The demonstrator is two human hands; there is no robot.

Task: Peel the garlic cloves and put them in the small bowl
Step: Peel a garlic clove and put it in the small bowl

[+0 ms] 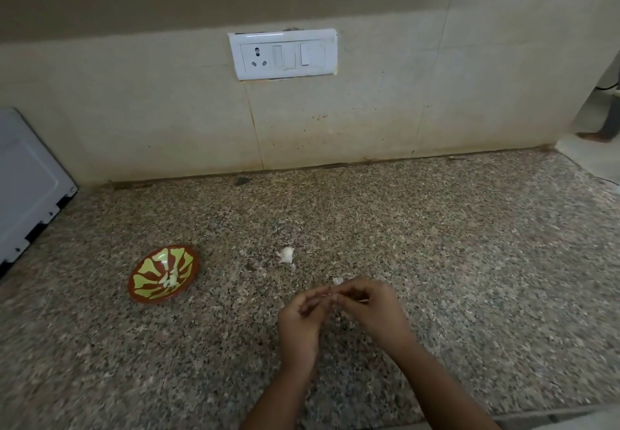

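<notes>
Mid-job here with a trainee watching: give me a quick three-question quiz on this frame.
1. True or false: the small bowl already holds peeled cloves.
2. Where does the loose garlic piece lie? A) in the bowl B) on the counter, right of the bowl and beyond the hands C) on a plate.
3. Fill in: the left hand and right hand pinch a small pale piece between their ______.
Key: 1 true; 2 B; 3 fingertips.
</notes>
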